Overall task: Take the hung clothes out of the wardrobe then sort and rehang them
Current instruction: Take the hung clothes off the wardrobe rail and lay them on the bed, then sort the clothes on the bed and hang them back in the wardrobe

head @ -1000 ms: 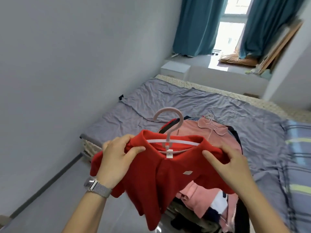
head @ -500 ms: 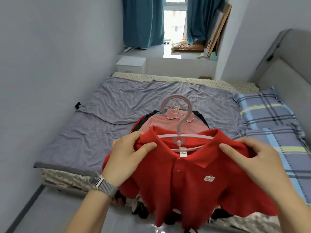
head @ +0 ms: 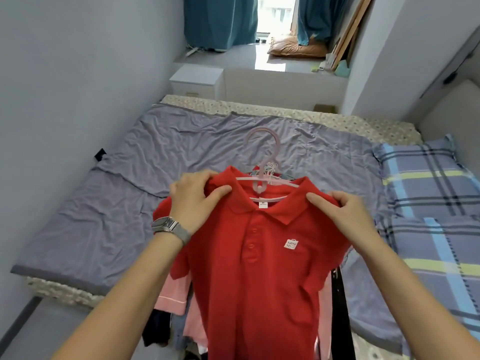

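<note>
Red polo shirt (head: 259, 261) on a pale pink hanger (head: 262, 175), held up over the near edge of the bed (head: 104, 203). Left hand (head: 193, 201), with a wristwatch (head: 170, 227) on its wrist, grips the shirt's left shoulder, thumb on the front and fingers curled over the top. Right hand (head: 342, 214) pinches the right shoulder seam between thumb and fingers. Both hands are clamped on fabric, set apart at either end of the hanger bar; the hook stands upright between them, free of any rail.

Behind and below the shirt lies a heap of clothes (head: 174, 300) on the bed edge: pink garments, dark pieces, and a black strip hanging down at the right. White hanger hooks show just behind the pink hook, so at least some of these still appear to sit on hangers. A plaid pillow (head: 420, 178) lies at the right.

Stage of task, as judged: removal from the wardrobe looks largely done, since the clothes are on the bed; the wardrobe itself is out of view, so this cannot be confirmed. Sorting is under way, with the red shirt seemingly being straightened on its hanger. Rehanging has yet to be done for this shirt and the whole heap
</note>
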### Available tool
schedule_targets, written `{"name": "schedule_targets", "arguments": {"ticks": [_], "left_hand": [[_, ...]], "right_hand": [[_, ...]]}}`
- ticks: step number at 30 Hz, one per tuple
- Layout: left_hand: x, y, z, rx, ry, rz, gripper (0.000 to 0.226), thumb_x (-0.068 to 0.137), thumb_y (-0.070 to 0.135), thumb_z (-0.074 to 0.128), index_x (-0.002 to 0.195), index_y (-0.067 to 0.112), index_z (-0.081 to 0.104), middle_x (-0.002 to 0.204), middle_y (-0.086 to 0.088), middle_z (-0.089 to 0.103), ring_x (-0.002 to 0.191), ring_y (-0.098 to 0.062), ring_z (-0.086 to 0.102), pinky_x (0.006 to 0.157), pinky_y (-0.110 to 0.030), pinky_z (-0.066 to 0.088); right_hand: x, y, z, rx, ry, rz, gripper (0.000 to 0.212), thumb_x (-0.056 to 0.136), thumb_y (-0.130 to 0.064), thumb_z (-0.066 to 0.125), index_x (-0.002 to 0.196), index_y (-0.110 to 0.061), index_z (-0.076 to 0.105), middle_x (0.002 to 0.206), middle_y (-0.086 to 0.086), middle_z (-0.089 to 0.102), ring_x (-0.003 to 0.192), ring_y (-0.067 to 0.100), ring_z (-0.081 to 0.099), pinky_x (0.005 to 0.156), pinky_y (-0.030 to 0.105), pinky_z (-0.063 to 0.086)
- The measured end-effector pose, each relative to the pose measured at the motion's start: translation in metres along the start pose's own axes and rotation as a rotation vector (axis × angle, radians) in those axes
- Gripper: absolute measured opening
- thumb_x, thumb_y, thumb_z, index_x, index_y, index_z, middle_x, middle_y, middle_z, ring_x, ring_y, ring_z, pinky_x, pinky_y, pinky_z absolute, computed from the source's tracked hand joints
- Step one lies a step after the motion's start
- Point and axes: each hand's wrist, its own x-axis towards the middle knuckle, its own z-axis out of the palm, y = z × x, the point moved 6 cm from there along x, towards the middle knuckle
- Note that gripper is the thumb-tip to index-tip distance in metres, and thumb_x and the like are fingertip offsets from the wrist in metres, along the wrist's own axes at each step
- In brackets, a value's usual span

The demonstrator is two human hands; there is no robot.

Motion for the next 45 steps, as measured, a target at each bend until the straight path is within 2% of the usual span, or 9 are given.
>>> {"name": "schedule_targets", "arguments": {"ticks": [5, 10, 18, 24, 30, 34, 41, 43, 45], "left_hand": [[0.037, -0.025, 0.04, -0.028, 0.167, -0.207, 0.051, 0.076, 0.055, 0.039, 0.112, 0.025, 0.06, 0.112, -0.002, 0.059, 0.112, -0.026, 0.049, 0.096, -0.04, 0.033], [-0.013, -0.063, 0.09, 0.006, -0.002, -0.336, 0.056, 0.071, 0.054, 0.031, 0.107, 0.025, 0.062, 0.111, 0.002, 0.06, 0.109, -0.022, 0.051, 0.094, -0.041, 0.034], [-0.074, -0.116, 0.12, -0.037, -0.26, -0.518, 0.037, 0.078, 0.046, 0.044, 0.104, 0.028, 0.062, 0.108, 0.008, 0.06, 0.108, -0.019, 0.052, 0.095, -0.046, 0.039], [-0.091, -0.134, 0.137, -0.244, -0.364, -0.53, 0.018, 0.088, 0.008, 0.058, 0.092, 0.026, 0.055, 0.085, 0.021, 0.053, 0.081, -0.009, 0.056, 0.065, -0.007, 0.04], [-0.113, -0.193, 0.217, -0.229, -0.638, -0.724, 0.014, 0.091, 0.011, 0.052, 0.097, 0.011, 0.065, 0.093, -0.01, 0.069, 0.091, -0.027, 0.066, 0.081, -0.035, 0.052], [-0.134, -0.21, 0.267, 0.057, -0.895, -0.681, 0.026, 0.088, 0.011, 0.048, 0.063, 0.013, 0.053, 0.084, -0.012, 0.066, 0.092, -0.031, 0.064, 0.067, -0.028, 0.044], [-0.196, -0.224, 0.315, -0.033, -0.884, -0.969, 0.04, 0.094, 0.022, 0.05, 0.123, -0.004, 0.043, 0.127, -0.021, 0.053, 0.116, -0.033, 0.053, 0.095, -0.034, 0.043], [-0.2, -0.222, 0.319, -0.096, -0.886, -1.034, 0.043, 0.095, 0.026, 0.048, 0.127, -0.003, 0.045, 0.13, -0.02, 0.052, 0.119, -0.033, 0.051, 0.097, -0.032, 0.041], [-0.202, -0.222, 0.32, -0.152, -0.867, -1.032, 0.044, 0.096, 0.028, 0.047, 0.129, -0.002, 0.047, 0.132, -0.018, 0.052, 0.121, -0.031, 0.05, 0.1, -0.031, 0.039]], "right_hand": [[0.144, 0.055, 0.027, -0.207, 0.068, 0.062, 0.061, 0.07, -0.072, 0.062, 0.076, -0.011, 0.065, 0.076, 0.006, 0.067, 0.076, 0.021, 0.061, 0.071, 0.04, 0.047], [0.198, 0.14, 0.073, -0.49, -0.04, 0.276, 0.075, 0.077, -0.047, 0.068, 0.135, -0.012, 0.035, 0.138, 0.016, 0.042, 0.131, 0.036, 0.034, 0.108, 0.05, 0.031], [0.066, 0.201, 0.177, -0.429, -0.425, 0.3, 0.066, 0.075, -0.023, 0.065, 0.133, -0.022, 0.035, 0.127, 0.01, 0.051, 0.122, 0.032, 0.047, 0.101, 0.038, 0.035], [-0.01, 0.237, 0.163, -0.451, -0.397, 0.491, 0.047, 0.08, -0.016, 0.064, 0.125, -0.013, 0.051, 0.124, 0.008, 0.056, 0.121, 0.024, 0.05, 0.103, 0.032, 0.036], [-0.049, 0.309, 0.133, -0.425, -0.15, 0.808, 0.056, 0.082, -0.018, 0.067, 0.132, 0.0, 0.046, 0.126, 0.02, 0.057, 0.116, 0.036, 0.055, 0.098, 0.04, 0.043], [-0.075, 0.344, 0.144, -0.464, -0.225, 0.903, 0.047, 0.084, -0.024, 0.066, 0.122, -0.001, 0.054, 0.121, 0.018, 0.062, 0.111, 0.033, 0.059, 0.094, 0.036, 0.046], [-0.123, 0.359, 0.169, -0.576, -0.335, 0.964, 0.016, 0.092, -0.032, 0.055, 0.08, -0.025, 0.05, 0.112, 0.005, 0.064, 0.109, 0.023, 0.059, 0.089, 0.027, 0.043], [-0.133, 0.358, 0.166, -0.515, -0.162, 0.948, 0.018, 0.085, -0.022, 0.067, 0.096, -0.02, 0.054, 0.118, 0.012, 0.057, 0.112, 0.029, 0.056, 0.096, 0.033, 0.041], [-0.141, 0.356, 0.159, -0.456, -0.014, 0.955, 0.063, 0.079, -0.017, 0.075, 0.132, -0.014, 0.042, 0.132, 0.017, 0.049, 0.121, 0.035, 0.05, 0.102, 0.039, 0.037]]}}
